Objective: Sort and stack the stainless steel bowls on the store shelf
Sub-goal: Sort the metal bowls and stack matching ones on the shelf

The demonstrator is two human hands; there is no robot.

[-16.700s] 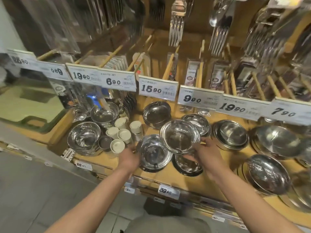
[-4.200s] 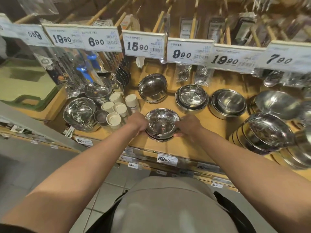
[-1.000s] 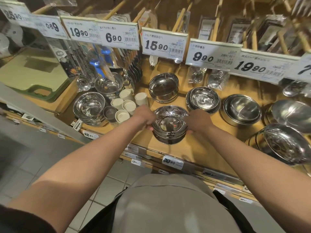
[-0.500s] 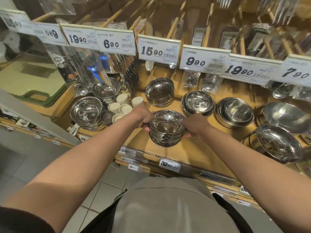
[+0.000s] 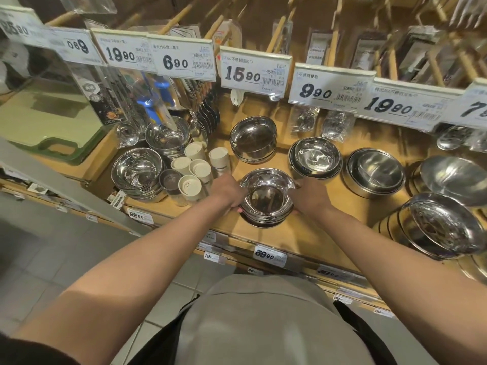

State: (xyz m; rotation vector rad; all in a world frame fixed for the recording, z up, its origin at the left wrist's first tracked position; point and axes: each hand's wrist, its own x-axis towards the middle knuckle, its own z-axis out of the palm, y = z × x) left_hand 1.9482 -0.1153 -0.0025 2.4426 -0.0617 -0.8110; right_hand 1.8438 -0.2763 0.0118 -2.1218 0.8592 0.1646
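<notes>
A stack of small stainless steel bowls [image 5: 267, 198] sits at the front middle of the wooden shelf [image 5: 303, 238]. My left hand [image 5: 228, 192] grips its left side and my right hand [image 5: 311, 197] grips its right side. Behind it stands another bowl stack, tilted [image 5: 253, 139]. To the right are two more stacks [image 5: 316, 158] [image 5: 375, 172]. Wide shallow bowls [image 5: 445, 225] lean at the far right. At the left are two deeper bowl stacks [image 5: 137, 172] [image 5: 167, 135].
White-lidded shakers [image 5: 196, 169] stand just left of my left hand. Price tags [image 5: 254, 72] hang on a rail above the bowls, with packaged cutlery on pegs behind. A green cutting board [image 5: 44, 119] lies at far left. Grey floor tiles lie below the shelf edge.
The held stack has come down from a slight lift and now rests on the shelf, both hands still on its sides. The camera view shifted slightly.
</notes>
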